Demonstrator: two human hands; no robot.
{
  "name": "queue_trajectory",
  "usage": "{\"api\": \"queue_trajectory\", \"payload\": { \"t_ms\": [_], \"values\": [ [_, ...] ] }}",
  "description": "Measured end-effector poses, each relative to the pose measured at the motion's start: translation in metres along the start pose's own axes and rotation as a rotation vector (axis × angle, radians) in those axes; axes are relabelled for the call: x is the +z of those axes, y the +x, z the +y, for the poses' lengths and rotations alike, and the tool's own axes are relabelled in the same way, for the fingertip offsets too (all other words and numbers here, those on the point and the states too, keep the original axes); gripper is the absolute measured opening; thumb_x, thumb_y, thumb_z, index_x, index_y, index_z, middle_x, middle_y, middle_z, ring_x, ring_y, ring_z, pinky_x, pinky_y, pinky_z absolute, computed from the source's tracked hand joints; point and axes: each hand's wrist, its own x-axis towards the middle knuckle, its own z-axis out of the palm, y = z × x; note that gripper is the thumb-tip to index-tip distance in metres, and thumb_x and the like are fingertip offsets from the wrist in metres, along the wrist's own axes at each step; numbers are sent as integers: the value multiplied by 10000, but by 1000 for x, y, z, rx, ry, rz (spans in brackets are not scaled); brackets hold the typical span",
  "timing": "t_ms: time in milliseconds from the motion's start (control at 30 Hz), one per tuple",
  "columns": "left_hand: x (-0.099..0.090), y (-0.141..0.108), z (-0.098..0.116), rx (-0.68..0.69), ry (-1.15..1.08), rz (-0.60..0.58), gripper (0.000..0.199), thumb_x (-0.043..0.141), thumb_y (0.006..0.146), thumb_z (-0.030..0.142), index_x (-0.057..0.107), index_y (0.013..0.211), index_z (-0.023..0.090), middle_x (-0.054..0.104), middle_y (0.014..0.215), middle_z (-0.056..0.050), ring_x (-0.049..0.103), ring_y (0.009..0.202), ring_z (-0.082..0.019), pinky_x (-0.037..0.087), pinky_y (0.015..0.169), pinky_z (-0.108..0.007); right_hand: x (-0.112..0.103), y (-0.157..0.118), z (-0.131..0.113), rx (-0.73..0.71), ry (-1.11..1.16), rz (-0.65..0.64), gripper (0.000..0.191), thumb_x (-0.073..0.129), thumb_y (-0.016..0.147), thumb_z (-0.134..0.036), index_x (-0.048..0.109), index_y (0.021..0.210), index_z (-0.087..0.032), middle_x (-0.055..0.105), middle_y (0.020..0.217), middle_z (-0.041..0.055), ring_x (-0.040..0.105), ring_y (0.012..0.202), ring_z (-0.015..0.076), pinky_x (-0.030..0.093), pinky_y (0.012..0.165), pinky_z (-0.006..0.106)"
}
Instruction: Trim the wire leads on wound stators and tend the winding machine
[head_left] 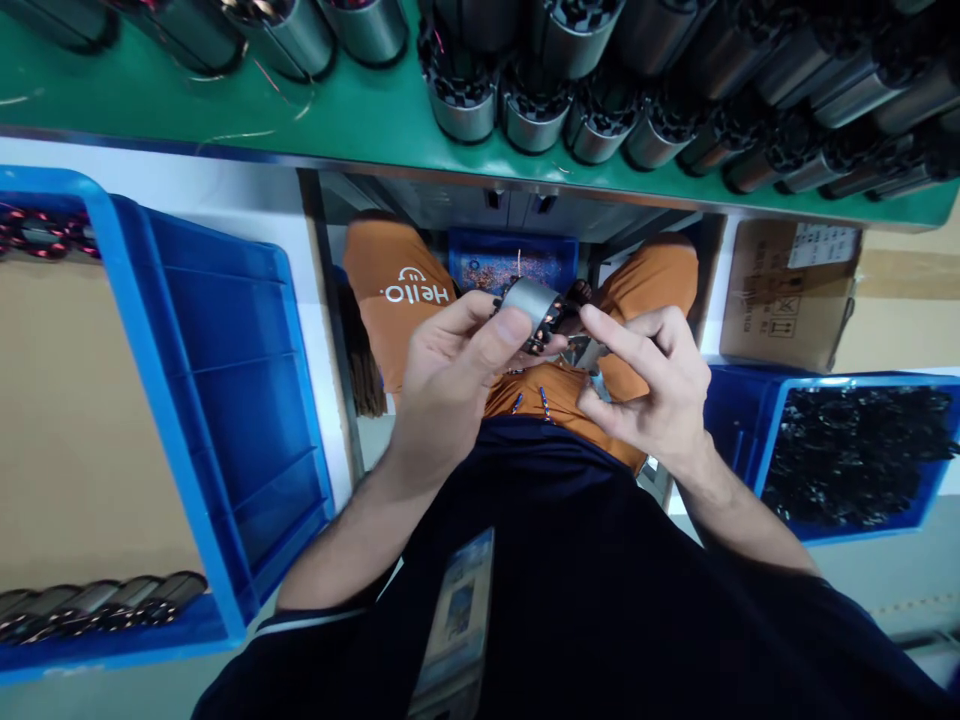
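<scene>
My left hand [454, 375] is closed around a motor stator [529, 300], a silvery cylinder with black slotted ends and copper windings. It tilts above my lap, with one wound end facing my right hand [660, 385]. That hand has its index finger stretched to the stator's wound end, while its other fingers are curled. Between thumb and index finger shows a small grey and light-blue piece [598, 385], perhaps part of a hand tool; its kind is unclear. Whether the index fingertip touches the stator or a wire there cannot be made out.
Rows of stators [536, 115] stand on the green bench [360, 130] ahead. At left is a blue crate [225, 400] with wound stators and cardboard. A blue bin [772, 440] of black parts and a carton [787, 300] sit right. A blue tray [514, 245] with copper scraps lies below.
</scene>
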Motion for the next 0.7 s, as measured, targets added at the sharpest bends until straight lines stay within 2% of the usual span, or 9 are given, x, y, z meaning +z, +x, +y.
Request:
{"api": "queue_trajectory", "payload": {
  "t_ms": [133, 267, 400, 533, 700],
  "values": [
    [12, 2, 2, -21, -77, -44, 435, 919, 937, 605, 713, 923, 223, 783, 965, -14, 821, 960, -210, 715, 950, -382, 1, 1, -2, 18, 17, 59, 674, 808, 906, -348, 723, 1567, -450, 593, 1067, 91, 623, 1040, 291, 653, 939, 522],
    [17, 3, 1, -42, -113, -42, 427, 932, 928, 585, 730, 927, 209, 775, 974, -15, 789, 929, -186, 709, 911, -353, 1, 6, -5, -13, 41, 84, 646, 815, 927, -351, 726, 1558, -463, 591, 1060, 82, 629, 990, 264, 661, 912, 494],
    [19, 4, 2, -72, -143, -29, 427, 922, 938, 581, 716, 916, 207, 778, 973, -17, 792, 931, -193, 712, 917, -368, 2, 10, -5, -33, -74, 112, 593, 802, 949, -386, 742, 1534, -461, 601, 1022, 69, 628, 915, 240, 656, 827, 450],
    [17, 6, 1, -73, -182, -32, 402, 901, 970, 556, 708, 919, 208, 782, 980, -27, 815, 947, -218, 718, 933, -413, 4, 12, -4, -98, -71, 127, 601, 784, 972, -373, 720, 1562, -465, 611, 1015, 65, 624, 895, 228, 647, 808, 433],
    [17, 4, -2, -33, -110, -10, 431, 942, 913, 600, 732, 914, 224, 756, 965, -1, 793, 963, -202, 721, 933, -384, 2, 13, -6, -28, -51, 97, 556, 785, 1004, -464, 724, 1557, -470, 593, 1009, 70, 630, 920, 238, 656, 845, 447]
  ]
}}
